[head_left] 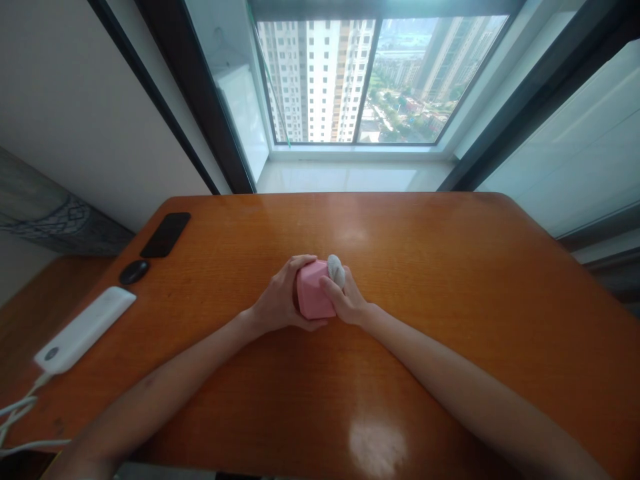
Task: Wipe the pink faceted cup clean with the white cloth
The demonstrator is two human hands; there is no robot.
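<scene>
Over the middle of the wooden table, a small pink box (315, 293) with bevelled edges is between my two hands. My left hand (283, 300) wraps round its left side, thumb and fingers at opposite edges. At the box's right side, my right hand (349, 298) grips a soft-looking pale grey wad (336, 271), like a bunched cloth, pressed against the box. The right thumb lies over the box's right edge. Whether the box rests on the table is hard to see.
On the brown wooden table (425, 267), a black phone (166, 235), a black mouse (134, 272) and a white power strip (85, 330) lie along the left edge. White cables (17, 410) run off the strip. A window (383, 80) stands beyond the far edge.
</scene>
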